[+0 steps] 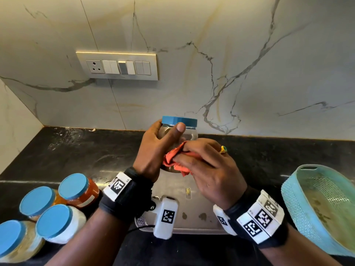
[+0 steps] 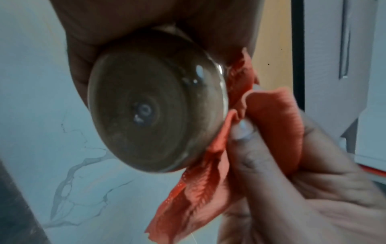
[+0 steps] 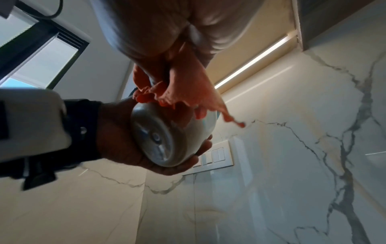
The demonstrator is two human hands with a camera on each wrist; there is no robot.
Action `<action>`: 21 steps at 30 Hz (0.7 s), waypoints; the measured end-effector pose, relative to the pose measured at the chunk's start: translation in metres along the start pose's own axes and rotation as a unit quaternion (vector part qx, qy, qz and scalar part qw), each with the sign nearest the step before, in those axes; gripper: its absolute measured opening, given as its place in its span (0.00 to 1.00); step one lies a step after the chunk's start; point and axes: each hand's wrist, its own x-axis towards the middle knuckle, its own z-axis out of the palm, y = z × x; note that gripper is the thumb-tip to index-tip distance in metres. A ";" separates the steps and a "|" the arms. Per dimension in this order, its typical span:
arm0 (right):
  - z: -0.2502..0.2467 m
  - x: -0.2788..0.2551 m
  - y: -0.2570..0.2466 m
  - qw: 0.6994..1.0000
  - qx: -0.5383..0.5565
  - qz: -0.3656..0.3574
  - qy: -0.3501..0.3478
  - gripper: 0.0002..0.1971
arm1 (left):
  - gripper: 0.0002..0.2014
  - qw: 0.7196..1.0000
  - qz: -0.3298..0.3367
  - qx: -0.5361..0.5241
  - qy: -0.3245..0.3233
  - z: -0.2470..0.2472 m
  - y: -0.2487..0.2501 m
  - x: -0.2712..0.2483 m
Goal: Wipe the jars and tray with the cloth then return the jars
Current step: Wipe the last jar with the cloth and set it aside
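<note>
Head view: both hands gripping, left [image 1: 153, 148] round blue-lidded jar [image 1: 179, 129], right [image 1: 209, 169] bunching orange cloth [image 1: 172, 158] against it.

A clear jar [image 1: 179, 131] with a blue lid [image 1: 179, 120] is held up above the black counter, upright and a little tilted, with an orange cloth [image 1: 177, 159] bunched against its lower side. Four more jars [image 1: 51, 214] with blue lids stand close together at the left on the counter. A pale blue tray [image 1: 299, 206] with woven walls sits at the right, tilted, its inside stained.
</note>
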 end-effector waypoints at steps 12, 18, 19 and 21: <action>-0.006 0.000 -0.009 0.998 0.054 0.029 0.023 0.11 | 0.31 0.996 -0.026 -0.074 0.052 0.005 0.006 0.001; -0.021 0.026 0.021 0.986 0.065 0.119 0.094 0.09 | 0.34 0.992 -0.043 -0.117 -0.003 0.013 0.003 -0.006; -0.022 0.029 0.024 0.982 0.079 0.138 0.106 0.08 | 0.34 0.992 -0.043 -0.122 -0.008 0.014 0.003 -0.005; -0.021 0.028 0.021 0.982 0.083 0.135 0.104 0.08 | 0.35 0.992 -0.036 -0.123 0.000 0.013 0.005 -0.004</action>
